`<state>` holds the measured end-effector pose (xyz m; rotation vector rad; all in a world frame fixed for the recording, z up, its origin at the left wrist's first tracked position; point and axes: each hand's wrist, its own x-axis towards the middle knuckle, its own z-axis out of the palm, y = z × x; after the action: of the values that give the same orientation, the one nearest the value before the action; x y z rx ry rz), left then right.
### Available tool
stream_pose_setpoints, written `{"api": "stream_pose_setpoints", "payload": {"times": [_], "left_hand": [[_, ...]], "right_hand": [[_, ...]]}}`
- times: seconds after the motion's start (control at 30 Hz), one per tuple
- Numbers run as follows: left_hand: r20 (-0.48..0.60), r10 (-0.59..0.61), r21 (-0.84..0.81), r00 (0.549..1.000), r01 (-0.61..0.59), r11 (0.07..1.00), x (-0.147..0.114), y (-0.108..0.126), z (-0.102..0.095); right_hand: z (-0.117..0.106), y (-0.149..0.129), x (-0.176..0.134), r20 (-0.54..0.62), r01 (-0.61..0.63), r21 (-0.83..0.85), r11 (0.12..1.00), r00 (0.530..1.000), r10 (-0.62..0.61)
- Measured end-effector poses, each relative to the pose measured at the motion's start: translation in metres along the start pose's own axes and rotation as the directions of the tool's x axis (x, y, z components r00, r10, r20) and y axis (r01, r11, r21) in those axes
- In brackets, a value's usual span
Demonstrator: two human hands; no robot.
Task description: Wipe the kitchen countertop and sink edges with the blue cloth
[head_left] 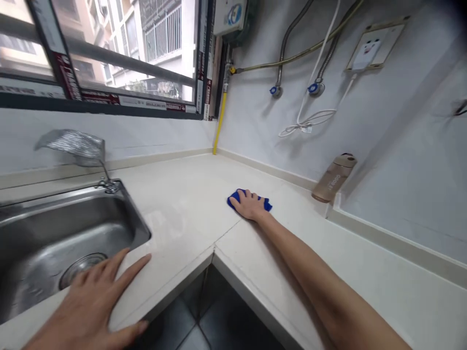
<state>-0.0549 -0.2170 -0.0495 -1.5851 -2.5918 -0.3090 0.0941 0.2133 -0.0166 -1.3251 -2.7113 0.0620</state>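
My right hand (251, 205) presses a crumpled blue cloth (236, 195) flat against the white countertop (189, 199), close to the seam at the inner corner. Its fingers curl over the cloth, which sticks out on both sides. At the lower left, my left hand (93, 296) is open with fingers apart. It is over the front edge of the counter beside the steel sink (140, 228), holding nothing. Faint wet-looking streaks show on the counter between the sink and the cloth.
A faucet (105, 177) with a silvery wrapped-looking upper part stands behind the sink. A brown bottle (333, 179) leans by the right wall. Above it hang a white cord (317, 116) and hoses. A yellow pipe (219, 124) rises in the back corner. The counter's inner edge drops to dark floor tiles.
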Motion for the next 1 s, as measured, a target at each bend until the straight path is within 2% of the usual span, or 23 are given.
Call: {"api": "stream_pose_setpoints", "payload": {"times": [0.07, 0.2, 0.3, 0.4, 0.5, 0.57, 0.63, 0.77, 0.87, 1.0], "left_hand": [[0.113, -0.032, 0.013, 0.993, 0.031, 0.999, 0.001, 0.016, -0.016], [0.199, -0.069, -0.001, 0.978, 0.071, 0.998, -0.001, 0.035, -0.035], [0.200, -0.083, -0.027, 0.976, 0.090, 0.996, -0.002, 0.039, -0.041], [0.176, -0.086, -0.047, 0.981, 0.095, 0.994, -0.004, 0.040, -0.043], [0.162, -0.058, -0.075, 0.985, 0.071, 0.995, -0.006, 0.037, -0.044], [0.163, -0.042, -0.076, 0.986, 0.055, 0.996, -0.007, 0.035, -0.044], [0.157, -0.038, -0.053, 0.987, 0.047, 0.997, -0.007, 0.033, -0.044], [0.119, -0.021, -0.005, 0.993, 0.022, 1.000, -0.006, 0.029, -0.040], [0.095, 0.010, 0.019, 0.995, -0.012, 1.000, -0.003, 0.025, -0.036], [0.081, 0.017, 0.038, 0.997, -0.020, 0.999, -0.001, 0.022, -0.033]], "right_hand": [[0.002, -0.058, -0.012, 0.008, 0.101, 0.023, 0.995, 0.995, -0.101], [0.003, -0.154, -0.050, 0.031, 0.316, 0.065, 0.946, 0.947, -0.319], [0.003, -0.195, -0.085, 0.030, 0.461, 0.083, 0.884, 0.885, -0.464], [0.002, -0.205, -0.117, 0.003, 0.573, 0.096, 0.814, 0.817, -0.576], [-0.002, -0.188, -0.136, 0.017, 0.622, 0.110, 0.776, 0.779, -0.627], [-0.006, -0.164, -0.141, 0.039, 0.614, 0.115, 0.781, 0.782, -0.622], [-0.011, -0.134, -0.146, 0.059, 0.569, 0.106, 0.815, 0.815, -0.577], [-0.021, -0.067, -0.167, 0.078, 0.397, 0.065, 0.915, 0.913, -0.402], [-0.026, -0.025, -0.205, 0.063, 0.344, 0.044, 0.938, 0.936, -0.347], [-0.025, 0.023, -0.279, -0.015, 0.345, -0.029, 0.938, 0.938, -0.345]]}}
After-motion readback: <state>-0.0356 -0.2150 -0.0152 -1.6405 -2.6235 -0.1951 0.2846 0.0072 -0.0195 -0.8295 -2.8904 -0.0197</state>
